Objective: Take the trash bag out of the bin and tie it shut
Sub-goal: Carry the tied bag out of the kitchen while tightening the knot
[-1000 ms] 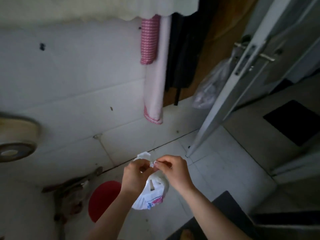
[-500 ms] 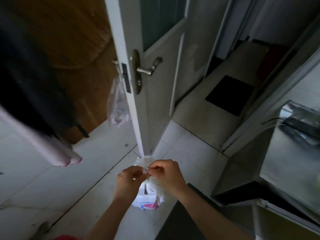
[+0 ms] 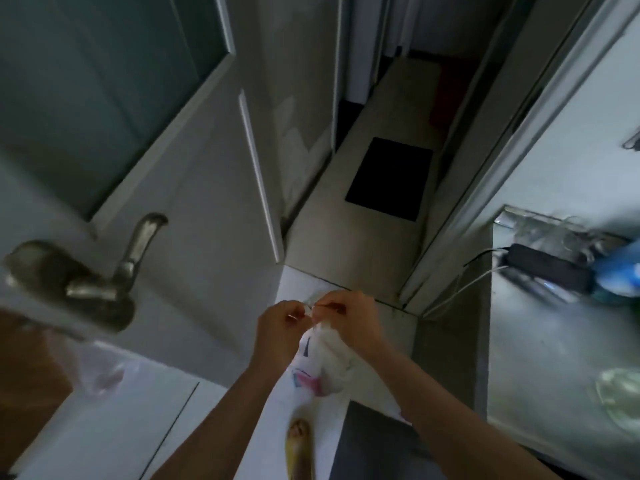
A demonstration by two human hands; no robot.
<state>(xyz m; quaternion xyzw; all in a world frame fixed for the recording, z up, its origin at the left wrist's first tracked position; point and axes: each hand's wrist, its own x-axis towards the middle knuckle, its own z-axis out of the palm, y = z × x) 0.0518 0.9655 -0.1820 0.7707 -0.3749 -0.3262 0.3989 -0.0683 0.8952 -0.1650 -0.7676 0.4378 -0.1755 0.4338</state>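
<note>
A small white trash bag with pink and blue print hangs in the air below my hands, over the tiled floor. My left hand and my right hand are close together at the top of the bag, each pinching a strip of its gathered mouth. The fingertips nearly touch above the bag's neck. The bin is out of view.
A grey door with a metal lever handle stands open at my left. A clear plastic bag hangs below the handle. Ahead a corridor holds a black mat. A steel counter with a black power strip is at right. My foot in a yellow slipper is below.
The view has swung from the wall and red bin to the doorway and corridor. Both hands have kept hold of the bag's top throughout.
</note>
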